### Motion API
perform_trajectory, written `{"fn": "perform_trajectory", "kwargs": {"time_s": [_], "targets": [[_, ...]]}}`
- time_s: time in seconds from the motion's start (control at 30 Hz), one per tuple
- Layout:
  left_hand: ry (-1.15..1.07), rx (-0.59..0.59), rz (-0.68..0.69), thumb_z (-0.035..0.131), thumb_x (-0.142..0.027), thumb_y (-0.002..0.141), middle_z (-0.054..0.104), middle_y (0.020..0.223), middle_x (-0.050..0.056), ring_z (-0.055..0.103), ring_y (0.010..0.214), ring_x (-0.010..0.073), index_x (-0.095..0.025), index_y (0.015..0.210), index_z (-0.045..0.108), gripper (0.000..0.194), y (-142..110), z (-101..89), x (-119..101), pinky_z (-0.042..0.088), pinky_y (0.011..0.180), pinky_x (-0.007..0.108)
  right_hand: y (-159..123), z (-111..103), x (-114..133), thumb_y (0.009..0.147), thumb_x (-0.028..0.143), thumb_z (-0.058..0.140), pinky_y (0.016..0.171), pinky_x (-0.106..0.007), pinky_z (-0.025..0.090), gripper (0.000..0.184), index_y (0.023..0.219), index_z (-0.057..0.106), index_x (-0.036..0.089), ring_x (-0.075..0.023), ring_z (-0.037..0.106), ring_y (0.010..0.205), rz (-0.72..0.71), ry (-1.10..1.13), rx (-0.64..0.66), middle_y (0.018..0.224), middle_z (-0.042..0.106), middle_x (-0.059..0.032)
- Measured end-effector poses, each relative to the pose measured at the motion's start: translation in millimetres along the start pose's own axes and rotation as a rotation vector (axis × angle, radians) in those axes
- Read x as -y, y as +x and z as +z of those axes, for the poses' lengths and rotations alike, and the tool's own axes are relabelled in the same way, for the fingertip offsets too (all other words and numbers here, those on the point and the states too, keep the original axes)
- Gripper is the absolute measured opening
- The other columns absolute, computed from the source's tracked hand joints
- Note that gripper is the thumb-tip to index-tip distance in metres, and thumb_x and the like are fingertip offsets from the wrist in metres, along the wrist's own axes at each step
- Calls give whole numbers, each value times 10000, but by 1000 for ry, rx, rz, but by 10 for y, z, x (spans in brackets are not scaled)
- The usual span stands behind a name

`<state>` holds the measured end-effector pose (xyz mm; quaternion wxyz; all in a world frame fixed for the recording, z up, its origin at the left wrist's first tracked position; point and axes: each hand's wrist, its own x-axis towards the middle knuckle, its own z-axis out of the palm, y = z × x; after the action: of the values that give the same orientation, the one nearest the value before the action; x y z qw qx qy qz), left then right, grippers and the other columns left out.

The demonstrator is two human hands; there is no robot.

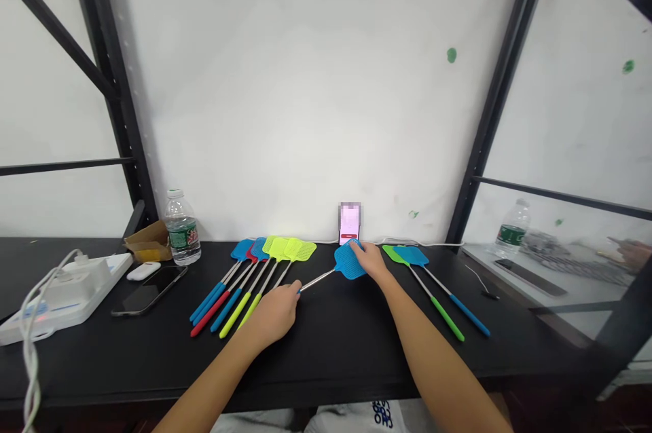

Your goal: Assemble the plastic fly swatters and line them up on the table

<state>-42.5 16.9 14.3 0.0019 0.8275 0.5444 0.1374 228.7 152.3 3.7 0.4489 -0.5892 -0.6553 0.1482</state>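
My left hand (275, 314) is closed around the handle end of a blue fly swatter (349, 262), and its blue grip is hidden in my fingers. The swatter's steel shaft runs up and right to the mesh head, which my right hand (371, 262) holds from above. To the left lie several fanned swatters (239, 300) in blue, red and yellow-green. To the right, a green swatter (432, 300) and a blue swatter (451, 294) lie with overlapping heads.
A phone with a pink screen (349, 224) stands against the wall behind the swatters. On the black table (326, 365) are a water bottle (182, 229), cardboard (147, 243), a black smartphone (150, 290), a white case (143, 271) and a power strip (66, 297). Black shelf uprights flank the wall.
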Motion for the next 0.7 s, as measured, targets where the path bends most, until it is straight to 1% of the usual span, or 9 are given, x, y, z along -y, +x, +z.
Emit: {"fn": "perform_trajectory", "kwargs": {"time_s": [0.23,0.37,0.47,0.53,0.6,0.67,0.7], "targets": [[-32,-21,4,305,-268,967,636,832,57,607,809,215,-221,886,469,189,15,34,29,326,635,279,4,-4,8,850,558,440,542,-252,322,465,621,577,177,-182,560,631,49,-156,77,680,631,-70],[-26,-28,-2,318,-263,960,639,847,60,612,822,217,-220,885,475,179,8,46,35,343,645,282,9,-17,24,825,566,482,522,-255,304,443,620,565,182,-185,567,623,82,-267,103,694,633,-78],[-18,-25,-9,326,-259,956,640,858,64,614,828,216,-217,888,484,178,1,35,30,355,652,286,0,-17,37,811,571,503,519,-256,306,434,623,559,183,-188,574,620,100,-308,104,699,633,-81],[-20,-25,-11,332,-255,954,639,859,64,615,836,216,-216,892,487,171,-1,24,24,359,655,286,-10,-14,42,808,566,510,523,-257,315,427,621,558,185,-192,579,628,100,-295,102,699,633,-82],[-31,-25,-22,340,-254,952,637,858,63,616,844,216,-217,896,486,161,-3,16,18,359,654,284,-15,-16,45,807,568,506,522,-263,325,432,599,546,192,-196,577,624,99,-238,78,672,623,-80],[-49,-29,-48,339,-256,955,633,852,61,618,832,213,-216,890,481,161,-2,9,11,354,644,281,-12,-29,58,812,592,480,504,-272,330,451,591,529,201,-197,563,589,123,-86,6,622,601,-75],[-61,-35,-65,332,-258,958,631,846,59,618,818,211,-215,884,476,168,-1,7,7,349,636,280,-10,-39,72,820,612,448,485,-277,330,467,601,521,206,-193,548,554,153,36,-42,590,582,-70]]}}
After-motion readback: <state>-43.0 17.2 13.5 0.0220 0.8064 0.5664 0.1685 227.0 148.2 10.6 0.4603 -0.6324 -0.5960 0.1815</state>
